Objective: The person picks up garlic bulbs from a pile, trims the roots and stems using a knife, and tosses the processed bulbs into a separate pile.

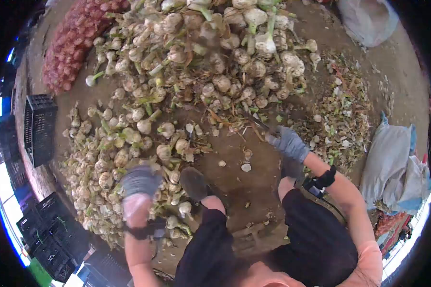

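Note:
My left hand (141,182), in a grey glove, is over the left heap of garlic bulbs (105,179). Motion smears its fingers, so their closure and any contents are hidden from me. In a grey glove too, my right hand (292,143) is closed around a long, narrow, dark-bladed tool (259,122), which looks like a knife or shears. Its tip points up and left toward the large garlic pile (220,83), where bulbs with stems and roots lie together. A small white cut piece (245,167) is on the dirt floor between my feet.
Trimmings (340,110) form a heap on the right. A red mesh sack (74,45) of garlic lies upper left, near a black plastic crate (39,126). More black crates (45,234) are lower left. Pale sacks (392,162) lie at right, and a white bag (368,21) stands upper right.

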`<state>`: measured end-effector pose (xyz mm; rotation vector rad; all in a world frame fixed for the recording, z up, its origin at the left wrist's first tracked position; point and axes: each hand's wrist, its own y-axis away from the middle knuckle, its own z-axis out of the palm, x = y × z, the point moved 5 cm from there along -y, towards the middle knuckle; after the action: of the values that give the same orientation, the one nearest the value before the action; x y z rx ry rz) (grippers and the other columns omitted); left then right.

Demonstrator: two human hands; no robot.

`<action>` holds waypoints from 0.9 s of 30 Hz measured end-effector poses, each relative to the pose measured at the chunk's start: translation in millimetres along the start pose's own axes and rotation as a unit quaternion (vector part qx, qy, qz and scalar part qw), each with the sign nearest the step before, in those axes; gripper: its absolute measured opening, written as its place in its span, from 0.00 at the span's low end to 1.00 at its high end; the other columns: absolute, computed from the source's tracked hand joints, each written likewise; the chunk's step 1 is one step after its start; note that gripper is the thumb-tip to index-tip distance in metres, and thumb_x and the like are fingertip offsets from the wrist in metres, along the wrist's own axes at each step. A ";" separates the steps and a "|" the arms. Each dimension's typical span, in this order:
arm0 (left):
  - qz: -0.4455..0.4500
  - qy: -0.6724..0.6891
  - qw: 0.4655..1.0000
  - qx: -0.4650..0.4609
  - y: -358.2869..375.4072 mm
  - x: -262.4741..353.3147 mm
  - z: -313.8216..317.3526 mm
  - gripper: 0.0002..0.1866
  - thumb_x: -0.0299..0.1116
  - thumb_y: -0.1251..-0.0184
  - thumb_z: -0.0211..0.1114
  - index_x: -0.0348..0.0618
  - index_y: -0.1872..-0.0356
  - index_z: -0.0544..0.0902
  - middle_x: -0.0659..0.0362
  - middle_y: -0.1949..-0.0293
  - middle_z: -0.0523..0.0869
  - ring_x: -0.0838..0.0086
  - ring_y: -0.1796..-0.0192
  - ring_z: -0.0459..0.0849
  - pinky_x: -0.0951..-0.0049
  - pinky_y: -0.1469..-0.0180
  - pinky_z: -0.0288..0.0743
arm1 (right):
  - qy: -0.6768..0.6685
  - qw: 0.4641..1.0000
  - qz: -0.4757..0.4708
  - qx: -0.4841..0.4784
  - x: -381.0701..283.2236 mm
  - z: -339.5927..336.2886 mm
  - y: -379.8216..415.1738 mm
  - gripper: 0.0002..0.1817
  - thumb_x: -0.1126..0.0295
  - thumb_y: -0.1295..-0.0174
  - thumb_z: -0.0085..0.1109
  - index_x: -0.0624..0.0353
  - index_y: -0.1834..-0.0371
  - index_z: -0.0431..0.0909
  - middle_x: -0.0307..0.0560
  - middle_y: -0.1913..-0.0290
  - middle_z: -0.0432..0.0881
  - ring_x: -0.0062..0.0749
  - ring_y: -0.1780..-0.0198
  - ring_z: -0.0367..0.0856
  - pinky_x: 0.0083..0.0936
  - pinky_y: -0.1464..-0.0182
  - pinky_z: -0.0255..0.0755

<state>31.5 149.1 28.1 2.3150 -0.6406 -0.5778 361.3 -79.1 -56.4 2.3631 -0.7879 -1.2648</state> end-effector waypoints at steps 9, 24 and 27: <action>0.044 0.050 0.960 0.272 -38.1 -15.4 -99.2 0.16 0.32 0.41 0.54 0.41 0.51 0.73 0.49 0.59 0.80 0.56 0.61 0.81 0.61 0.60 0.75 | -0.036 0.997 0.037 -0.055 8.9 17.3 4.3 0.25 0.52 0.45 0.56 0.65 0.57 0.75 0.62 0.64 0.79 0.53 0.60 0.78 0.36 0.56 0.70; 0.131 0.647 0.727 0.189 -100.6 39.0 -68.0 0.36 0.30 0.59 0.75 0.44 0.48 0.63 0.61 0.58 0.78 0.74 0.59 0.77 0.76 0.56 0.75 | -0.012 1.000 -0.009 0.004 -29.0 10.4 7.4 0.22 0.53 0.45 0.54 0.63 0.59 0.76 0.60 0.63 0.79 0.52 0.60 0.78 0.36 0.57 0.71; 0.154 0.757 0.627 0.095 -71.2 66.4 -22.3 0.29 0.30 0.57 0.74 0.43 0.52 0.68 0.61 0.58 0.77 0.74 0.57 0.77 0.75 0.54 0.75 | 0.029 0.998 -0.050 0.031 -64.3 1.4 8.6 0.21 0.55 0.47 0.56 0.60 0.56 0.75 0.59 0.64 0.79 0.52 0.61 0.78 0.37 0.60 0.72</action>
<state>116.3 168.5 -21.0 1.8618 -0.1604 1.5747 328.7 -46.2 -10.9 2.5054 -0.7096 -1.2213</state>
